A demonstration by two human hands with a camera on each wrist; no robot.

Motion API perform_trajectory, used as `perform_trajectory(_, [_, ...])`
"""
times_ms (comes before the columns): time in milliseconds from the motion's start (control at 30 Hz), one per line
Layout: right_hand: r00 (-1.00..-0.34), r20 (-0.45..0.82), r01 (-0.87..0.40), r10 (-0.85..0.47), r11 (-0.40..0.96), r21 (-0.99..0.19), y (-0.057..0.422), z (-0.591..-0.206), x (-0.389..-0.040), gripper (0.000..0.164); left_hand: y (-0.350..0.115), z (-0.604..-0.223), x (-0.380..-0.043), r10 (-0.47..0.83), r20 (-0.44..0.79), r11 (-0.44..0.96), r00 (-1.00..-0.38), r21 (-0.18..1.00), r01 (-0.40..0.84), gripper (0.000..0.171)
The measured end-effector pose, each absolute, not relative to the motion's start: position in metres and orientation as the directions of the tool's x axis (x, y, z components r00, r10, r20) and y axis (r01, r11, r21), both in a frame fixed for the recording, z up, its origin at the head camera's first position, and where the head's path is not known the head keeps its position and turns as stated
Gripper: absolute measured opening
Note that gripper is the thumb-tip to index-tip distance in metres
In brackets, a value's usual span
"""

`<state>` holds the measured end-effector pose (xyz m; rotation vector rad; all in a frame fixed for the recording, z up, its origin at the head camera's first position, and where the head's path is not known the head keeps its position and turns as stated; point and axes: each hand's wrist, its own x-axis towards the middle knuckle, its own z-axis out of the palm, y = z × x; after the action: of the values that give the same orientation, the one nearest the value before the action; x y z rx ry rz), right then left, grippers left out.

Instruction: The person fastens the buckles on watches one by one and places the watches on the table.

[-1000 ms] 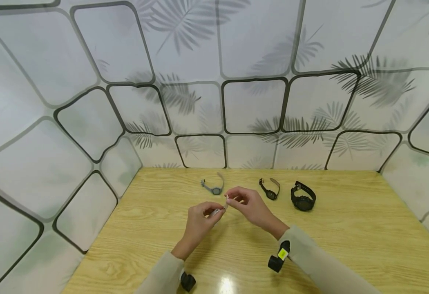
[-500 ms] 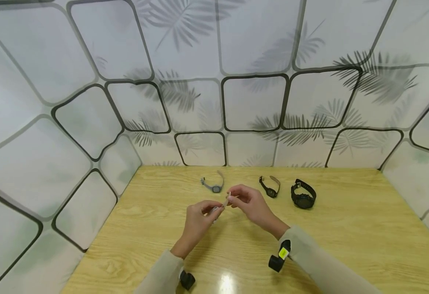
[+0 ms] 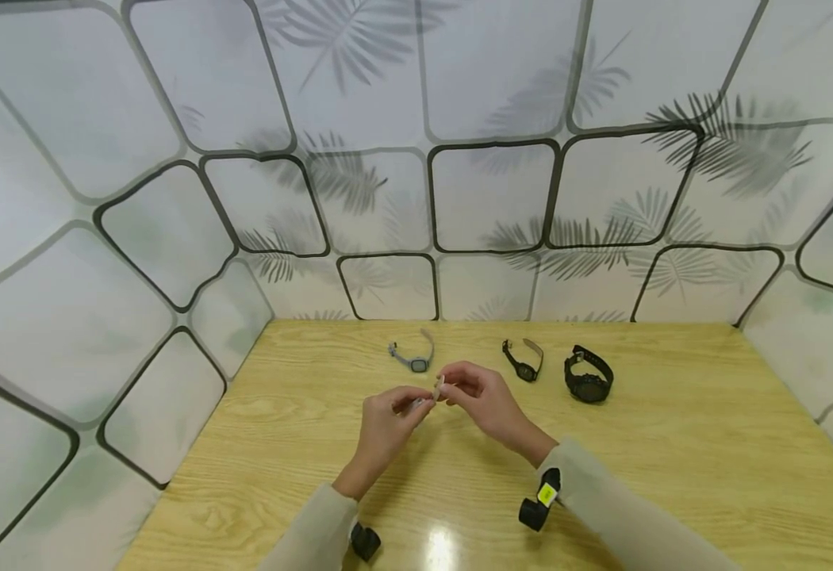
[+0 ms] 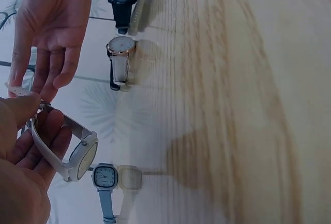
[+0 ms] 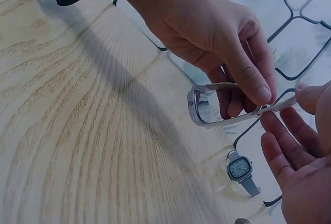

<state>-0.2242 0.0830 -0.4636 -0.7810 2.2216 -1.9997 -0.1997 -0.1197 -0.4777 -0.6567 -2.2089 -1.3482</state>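
A white watch [image 4: 81, 161] hangs between my two hands, its strap bent into a loop. My left hand [image 3: 385, 424] pinches the strap near its metal buckle [image 5: 260, 110], thumb on top and fingers curled beneath. The round case hangs out past the left fingers in the left wrist view. My right hand [image 3: 486, 403] pinches the pale free end of the strap [image 5: 286, 103] between thumb and fingers, just beyond the buckle. Both hands are raised over the wooden table [image 3: 281, 460], fingertips close together. Part of the strap is hidden behind the left fingers.
A grey-blue watch with a squarish face [image 3: 419, 365] lies beyond the hands. Farther right are a slim dark-strapped watch [image 3: 526, 371] and a bulky black watch [image 3: 589, 388]. A patterned wall covering [image 3: 488, 198] rises along the table's back edge.
Both hands stay nearly in place, still holding the white watch. The right fingertips shift slightly toward the left hand, and the strap end between them changes its tilt.
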Motion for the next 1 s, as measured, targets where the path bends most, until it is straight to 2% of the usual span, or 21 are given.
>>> perform_trajectory(333, [-0.875,0.263,-0.324,-0.406,0.088,-0.942,0.0838,-0.4636,-0.2258,0.019,-0.1232,-0.4783,-0.1986,0.175,0.504,0.352,-0.846,0.77,0.532,0.017])
perform_trajectory(533, [-0.877,0.271,-0.335,-0.397,0.099,-0.937,0.0838,-0.4629,-0.2265,0.019,-0.1249,-0.4784,-0.1985,0.134,0.463,0.378,-0.876,0.793,0.477,0.019])
perform_trajectory(767, [-0.873,0.296,-0.353,-0.387,0.083,-0.932,0.0833,-0.4588,-0.2254,0.02,-0.1258,-0.476,-0.1977,0.083,0.441,0.428,-0.893,0.794,0.432,0.02])
perform_trajectory(1000, [-0.871,0.303,-0.356,-0.386,0.074,-0.931,0.0836,-0.4562,-0.2245,0.02,-0.1275,-0.4757,-0.197,0.104,0.419,0.434,-0.902,0.797,0.42,0.017])
